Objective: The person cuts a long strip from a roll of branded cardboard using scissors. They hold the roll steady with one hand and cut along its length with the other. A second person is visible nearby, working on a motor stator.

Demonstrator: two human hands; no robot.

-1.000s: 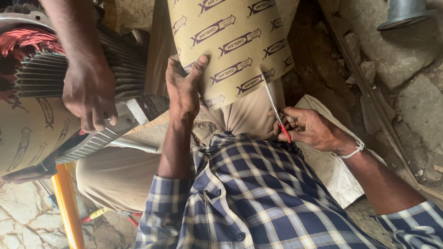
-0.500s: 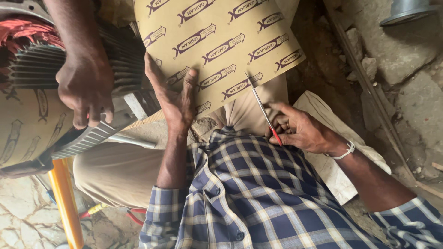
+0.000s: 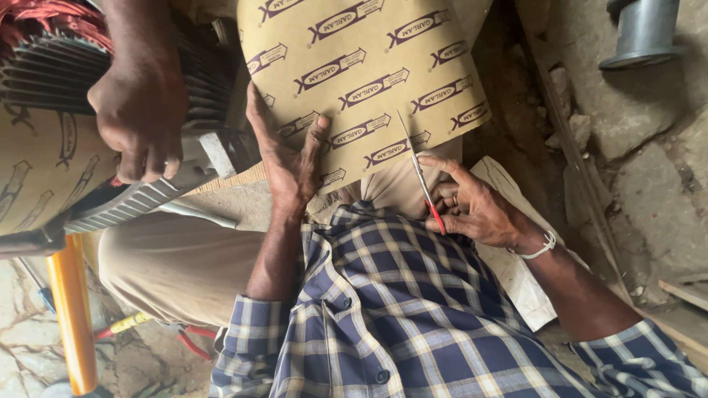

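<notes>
Shifted nearer: tan printed insulation-paper sheet (image 3: pixel 369 81), left hand (image 3: pixel 291 158) pressed flat on its lower edge; right hand (image 3: pixel 472 206) gripping red-handled scissors (image 3: pixel 426 193).

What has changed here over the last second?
The printed brown sheet has slid toward the person, so the scissors in the right hand now sit deeper in it. The left hand stays flat on the sheet; another person's hand still grips the finned motor housing.
</notes>
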